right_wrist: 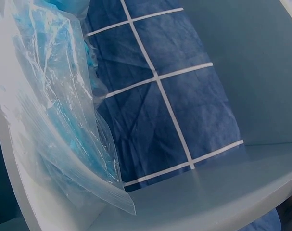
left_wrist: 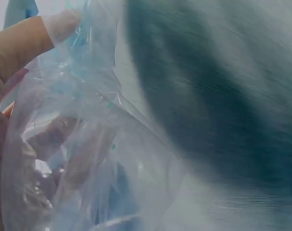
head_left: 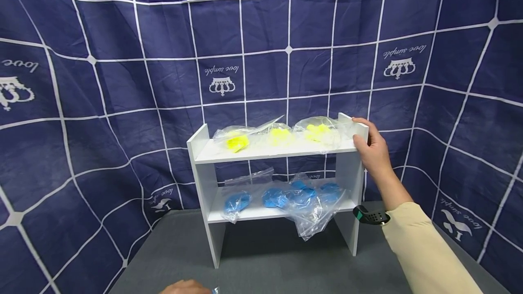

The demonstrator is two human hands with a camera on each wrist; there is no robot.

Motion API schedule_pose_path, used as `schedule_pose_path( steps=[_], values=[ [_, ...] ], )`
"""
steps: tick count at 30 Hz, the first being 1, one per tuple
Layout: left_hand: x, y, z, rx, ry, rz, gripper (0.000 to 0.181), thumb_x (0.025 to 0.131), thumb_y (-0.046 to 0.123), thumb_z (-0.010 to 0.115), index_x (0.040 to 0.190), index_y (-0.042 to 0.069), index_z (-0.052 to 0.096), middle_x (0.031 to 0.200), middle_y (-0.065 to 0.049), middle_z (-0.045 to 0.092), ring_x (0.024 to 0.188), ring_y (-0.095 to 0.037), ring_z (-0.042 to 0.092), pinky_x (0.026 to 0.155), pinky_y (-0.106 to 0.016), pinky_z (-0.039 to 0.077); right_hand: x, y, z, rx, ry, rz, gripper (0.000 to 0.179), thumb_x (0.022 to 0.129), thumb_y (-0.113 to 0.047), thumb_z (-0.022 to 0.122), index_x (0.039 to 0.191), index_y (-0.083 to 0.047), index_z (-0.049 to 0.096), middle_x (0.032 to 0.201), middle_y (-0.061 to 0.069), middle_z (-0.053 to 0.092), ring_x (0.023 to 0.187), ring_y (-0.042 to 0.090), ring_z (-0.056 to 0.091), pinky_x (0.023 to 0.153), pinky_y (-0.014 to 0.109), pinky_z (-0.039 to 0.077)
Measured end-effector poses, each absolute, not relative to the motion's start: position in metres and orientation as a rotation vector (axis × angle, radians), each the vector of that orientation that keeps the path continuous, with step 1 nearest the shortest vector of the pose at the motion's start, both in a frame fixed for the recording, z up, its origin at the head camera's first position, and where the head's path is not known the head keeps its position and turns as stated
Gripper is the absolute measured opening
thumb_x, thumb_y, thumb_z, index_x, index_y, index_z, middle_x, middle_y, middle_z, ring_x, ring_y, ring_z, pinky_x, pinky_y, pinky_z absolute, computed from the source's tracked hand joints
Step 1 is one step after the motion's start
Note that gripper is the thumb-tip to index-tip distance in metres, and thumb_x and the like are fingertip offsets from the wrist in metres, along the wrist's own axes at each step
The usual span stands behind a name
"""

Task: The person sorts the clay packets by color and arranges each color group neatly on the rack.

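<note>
My right hand [head_left: 373, 151] grips the top of the right side panel of a white two-tier shelf [head_left: 204, 185], the thumb on the inner side. At the bottom edge of the head view, my left hand [head_left: 185, 287] is mostly cut off. Up close in the left wrist view, its thumb [left_wrist: 25, 43] presses a crumpled clear plastic bag [left_wrist: 88, 144] against the fingers, which show through the film. Something blue lies inside that bag. Clear bags with yellow contents [head_left: 237, 141] line the upper board; bags with blue contents [head_left: 274, 198] lie on the lower one.
One clear bag [head_left: 310, 221] hangs over the lower board's front edge. The shelf stands on a dark grey table [head_left: 171, 244]. Behind and at both sides hangs a navy cloth [head_left: 163, 80] with white grid lines.
</note>
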State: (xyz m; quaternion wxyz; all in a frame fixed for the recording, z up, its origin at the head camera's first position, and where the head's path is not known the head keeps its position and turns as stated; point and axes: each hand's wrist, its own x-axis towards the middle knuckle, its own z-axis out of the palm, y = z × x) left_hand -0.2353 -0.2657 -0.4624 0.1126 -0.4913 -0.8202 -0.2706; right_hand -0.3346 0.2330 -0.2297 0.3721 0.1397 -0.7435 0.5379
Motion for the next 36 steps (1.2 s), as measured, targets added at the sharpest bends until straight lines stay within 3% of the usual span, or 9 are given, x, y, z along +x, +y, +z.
schedule_pose_path(
  steps=[3, 8, 15, 20, 27, 34, 36],
  values=[
    [-0.232, -0.259, -0.439, -1.417, -2.469, -0.605, 0.029, 0.089, 0.024, 0.065, 0.118, 0.024, 0.065, 0.105, 0.01, 0.068, 0.093, -0.001, 0.06, 0.066, -0.019, 0.046, -0.334, 0.233, -0.23, 0.359, -1.896, 1.388, 0.043, 0.094, -0.011, 0.047, 0.137, -0.011, 0.047, 0.131, 0.021, 0.051, 0.095, 0.0, 0.048, 0.078, 0.012, 0.039],
    [-0.217, -0.233, -0.378, -1.292, -2.61, -0.465, 0.043, 0.084, 0.043, 0.069, 0.125, 0.03, 0.061, 0.113, 0.012, 0.063, 0.1, -0.004, 0.056, 0.072, -0.024, 0.05, -0.335, 0.232, -0.23, 0.366, -1.884, 1.382, 0.043, 0.094, -0.01, 0.047, 0.137, -0.01, 0.047, 0.128, 0.02, 0.052, 0.093, 0.0, 0.049, 0.077, 0.012, 0.039],
    [-0.209, -0.196, -0.309, -1.084, -2.394, -0.246, 0.061, 0.066, 0.027, 0.085, 0.122, 0.034, 0.061, 0.118, 0.02, 0.058, 0.104, -0.003, 0.057, 0.08, -0.027, 0.053, -0.337, 0.233, -0.231, 0.367, -1.879, 1.391, 0.043, 0.094, -0.01, 0.047, 0.137, -0.01, 0.048, 0.124, 0.017, 0.054, 0.091, 0.0, 0.05, 0.075, 0.012, 0.041],
    [-0.229, -0.181, -0.278, -0.955, -2.368, -0.244, 0.059, 0.067, 0.026, 0.086, 0.121, 0.031, 0.063, 0.119, 0.018, 0.06, 0.109, -0.006, 0.058, 0.085, -0.032, 0.053, -0.338, 0.234, -0.232, 0.367, -1.879, 1.403, 0.043, 0.094, -0.011, 0.047, 0.138, -0.012, 0.048, 0.123, 0.016, 0.054, 0.092, 0.0, 0.05, 0.075, 0.012, 0.04],
    [-0.275, -0.152, -0.263, -0.868, -2.455, -0.353, 0.055, 0.074, 0.025, 0.082, 0.125, 0.026, 0.062, 0.121, 0.008, 0.062, 0.111, -0.014, 0.059, 0.09, -0.036, 0.052, -0.339, 0.235, -0.232, 0.383, -1.867, 1.411, 0.043, 0.094, -0.011, 0.047, 0.138, -0.011, 0.047, 0.125, 0.016, 0.053, 0.092, 0.0, 0.05, 0.076, 0.012, 0.04],
    [-0.315, -0.132, -0.272, -0.694, -2.589, -0.391, 0.051, 0.078, 0.03, 0.079, 0.125, 0.026, 0.063, 0.118, 0.003, 0.066, 0.105, -0.017, 0.064, 0.083, -0.037, 0.054, -0.337, 0.234, -0.234, 0.386, -1.884, 1.387, 0.043, 0.094, -0.01, 0.047, 0.138, -0.01, 0.047, 0.121, 0.015, 0.053, 0.09, -0.001, 0.05, 0.074, 0.011, 0.041],
    [-0.325, -0.129, -0.273, -0.632, -2.612, -0.405, 0.049, 0.079, 0.033, 0.077, 0.126, 0.029, 0.062, 0.124, 0.004, 0.064, 0.105, -0.017, 0.064, 0.083, -0.039, 0.054, -0.337, 0.234, -0.233, 0.381, -1.877, 1.382, 0.043, 0.094, -0.01, 0.047, 0.137, -0.01, 0.047, 0.121, 0.015, 0.053, 0.089, 0.0, 0.05, 0.074, 0.012, 0.041]
  ],
)
